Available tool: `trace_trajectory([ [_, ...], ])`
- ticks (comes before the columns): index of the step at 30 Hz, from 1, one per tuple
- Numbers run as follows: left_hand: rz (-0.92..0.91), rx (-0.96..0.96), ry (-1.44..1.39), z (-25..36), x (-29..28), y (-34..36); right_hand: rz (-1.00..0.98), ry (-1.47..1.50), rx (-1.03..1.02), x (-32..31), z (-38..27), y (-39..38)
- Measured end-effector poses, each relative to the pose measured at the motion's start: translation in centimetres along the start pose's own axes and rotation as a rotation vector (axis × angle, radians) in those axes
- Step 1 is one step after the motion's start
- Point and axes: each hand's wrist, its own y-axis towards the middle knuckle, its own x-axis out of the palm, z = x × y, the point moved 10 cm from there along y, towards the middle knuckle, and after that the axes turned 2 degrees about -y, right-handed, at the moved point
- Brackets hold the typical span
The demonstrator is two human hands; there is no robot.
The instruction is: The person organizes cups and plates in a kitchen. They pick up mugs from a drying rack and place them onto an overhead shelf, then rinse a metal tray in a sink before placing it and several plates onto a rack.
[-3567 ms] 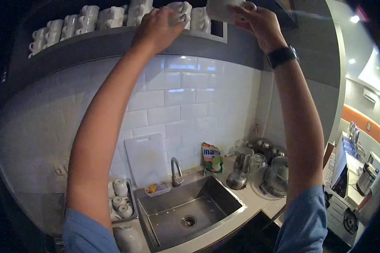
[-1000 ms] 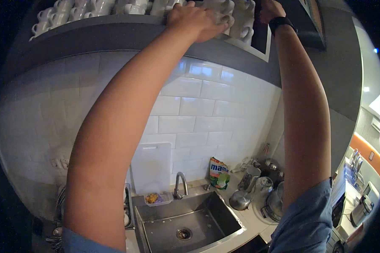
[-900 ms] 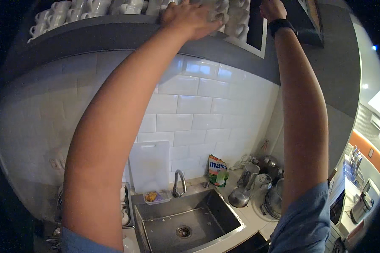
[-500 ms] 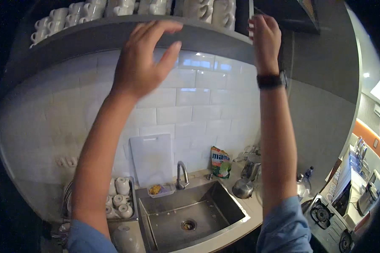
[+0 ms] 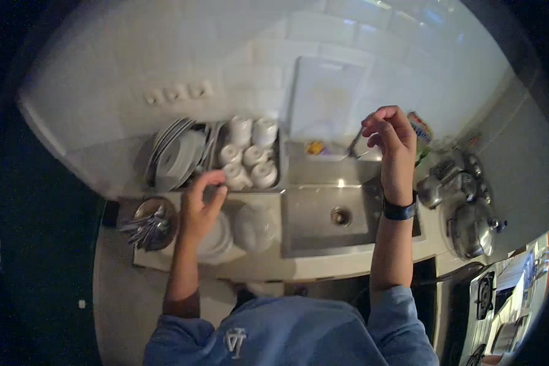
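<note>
My left hand (image 5: 204,204), a little blurred, is in the air near the lower left of a metal tray (image 5: 280,183) of several white cups (image 5: 263,174). Its fingers are apart and curved around nothing. Stacked white plates (image 5: 216,247) and a white rounded piece of crockery (image 5: 254,229) lie beneath and beside it on the counter. My right hand (image 5: 391,137) is raised above the right part of the steel sink (image 5: 314,207), in front of the faucet, with fingers loosely bent and apart, holding nothing.
Upright plates (image 5: 180,152) stand left of the tray, a cutlery container (image 5: 152,226) at the counter's left end. A cutting board (image 5: 323,97) leans on the tiles behind the sink. Metal pots (image 5: 470,235) crowd the right corner, near a gas stove (image 5: 485,293) at the lower right.
Both hands have left the cup shelf and come down, the left toward the counter, the right to above the sink. The view has tipped downward, bringing the cup tray and plates fully into sight.
</note>
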Motion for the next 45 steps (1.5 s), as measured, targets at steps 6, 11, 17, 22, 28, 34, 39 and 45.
trace_trajectory([
  [6,-0.131,-0.265,-0.078,-12.9,-3.6,-11.1,-0.041,0.085,0.141,10.2,11.1,-3.3],
  [11,-0.135,-0.477,-0.149,-17.7,-9.1,-15.6,-0.194,-0.096,0.388,19.0,20.8,-6.3],
  [17,-0.131,-0.429,-0.170,-18.1,-12.0,-14.8,-0.376,-0.470,0.188,26.8,29.0,-5.9],
  [22,-0.117,-0.445,-0.241,-18.8,-13.5,-13.9,-0.503,-1.051,0.180,30.5,32.5,-4.5],
  [28,-0.138,-0.463,-0.114,-20.5,-15.4,-13.6,-0.492,-1.278,0.315,28.5,36.0,-6.3],
  [34,-0.095,-0.411,-0.181,-22.2,-15.2,-14.1,-0.610,-1.218,0.442,28.8,36.4,-7.3],
  [39,-0.209,-0.332,-0.216,-20.6,-12.2,-12.8,-0.410,-1.110,0.395,27.8,35.1,-6.7],
  [45,-0.295,-0.247,-0.206,-18.0,-9.3,-11.9,-0.336,-0.916,0.337,27.1,31.0,-6.4],
])
